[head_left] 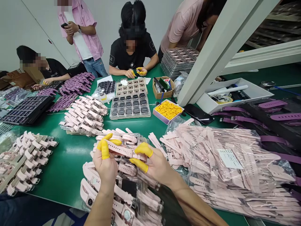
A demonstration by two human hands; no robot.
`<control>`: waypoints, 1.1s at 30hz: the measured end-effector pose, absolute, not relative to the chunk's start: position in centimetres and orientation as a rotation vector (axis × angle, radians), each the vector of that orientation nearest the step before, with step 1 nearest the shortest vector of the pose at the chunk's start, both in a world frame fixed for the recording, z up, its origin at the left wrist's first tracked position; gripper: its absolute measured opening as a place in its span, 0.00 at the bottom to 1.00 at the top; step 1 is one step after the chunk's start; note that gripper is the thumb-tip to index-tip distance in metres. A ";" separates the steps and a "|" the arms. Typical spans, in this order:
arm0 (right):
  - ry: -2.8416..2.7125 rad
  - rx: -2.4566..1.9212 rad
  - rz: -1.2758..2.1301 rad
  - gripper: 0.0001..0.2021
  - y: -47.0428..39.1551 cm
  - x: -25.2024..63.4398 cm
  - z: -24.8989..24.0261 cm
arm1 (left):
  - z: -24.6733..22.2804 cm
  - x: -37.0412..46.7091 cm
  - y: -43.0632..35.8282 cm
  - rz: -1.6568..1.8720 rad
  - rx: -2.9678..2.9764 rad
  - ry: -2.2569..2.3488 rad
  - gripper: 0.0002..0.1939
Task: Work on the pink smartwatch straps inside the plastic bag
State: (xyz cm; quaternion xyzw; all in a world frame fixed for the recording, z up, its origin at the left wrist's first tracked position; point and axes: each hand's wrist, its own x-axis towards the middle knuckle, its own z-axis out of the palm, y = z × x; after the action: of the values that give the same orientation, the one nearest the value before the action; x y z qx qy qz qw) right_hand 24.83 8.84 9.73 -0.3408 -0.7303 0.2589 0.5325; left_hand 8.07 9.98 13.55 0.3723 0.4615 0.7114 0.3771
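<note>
A pale pink watch strap (122,150) with a row of holes is stretched between my two hands. My left hand (105,160), in yellow finger cots, pinches one end. At the other end my right hand (156,163) grips it, also with yellow cots on thumb and forefinger; whether a watch case hides under those fingers I cannot tell. Below and behind them lie clear trays with pink-strapped watches (127,215), some with round faces showing. To the right of my right hand rests a bagged heap of loose pink straps (209,150) with a white label (230,158).
Stacked pink straps (84,116) and more pink-strapped watches (25,160) stand to the left. Ahead are a tray of dark watch cases (130,106), a box of yellow finger cots (168,110) and a cardboard box (163,88). A white post (211,47) rises at right. Several people are around the table.
</note>
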 end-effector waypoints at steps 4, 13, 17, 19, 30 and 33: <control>-1.751 -0.766 0.595 0.06 8.9 24.8 9.7 | 13.4 8.3 9.8 1.805 0.951 1.123 0.20; -1.833 -0.774 0.520 0.08 8.8 25.0 9.7 | 13.1 8.5 9.5 1.724 0.957 1.173 0.20; -1.821 -0.759 0.523 0.07 8.9 25.0 9.7 | 13.1 8.0 9.3 1.638 1.017 1.167 0.24; -1.727 -0.750 0.585 0.07 8.9 24.9 9.7 | 13.1 7.5 9.1 1.513 1.148 1.056 0.27; -1.108 -0.654 1.134 0.08 9.2 25.1 9.4 | 13.4 7.9 8.2 1.088 1.878 1.066 0.19; -1.057 -0.683 1.138 0.11 9.3 25.3 9.2 | 13.6 7.8 8.3 1.147 1.676 0.962 0.20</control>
State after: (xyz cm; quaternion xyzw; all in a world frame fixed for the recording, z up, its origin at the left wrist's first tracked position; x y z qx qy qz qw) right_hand 25.30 9.26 9.21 -0.3021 -0.4673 0.5030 0.6613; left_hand 7.79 8.30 13.61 0.6725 0.3860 0.4603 0.4322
